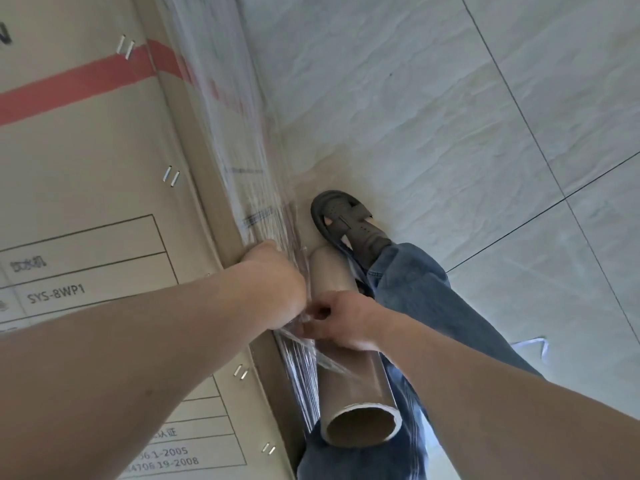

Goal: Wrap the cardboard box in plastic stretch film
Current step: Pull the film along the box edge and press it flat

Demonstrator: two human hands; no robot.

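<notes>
A tall cardboard box (86,188) with a red stripe, staples and printed labels fills the left side. Clear stretch film (239,140) covers its right-hand side face. The film roll (349,386), on a brown cardboard tube, hangs upright against that face beside my leg. My left hand (273,282) presses the film against the box edge, fingers hidden behind the hand. My right hand (341,320) pinches the film where it leaves the roll, just right of my left hand.
Pale floor tiles (450,116) with dark grout lines spread out to the right. My leg in blue jeans (415,299) and a dark sandal (346,220) stand close to the box's base.
</notes>
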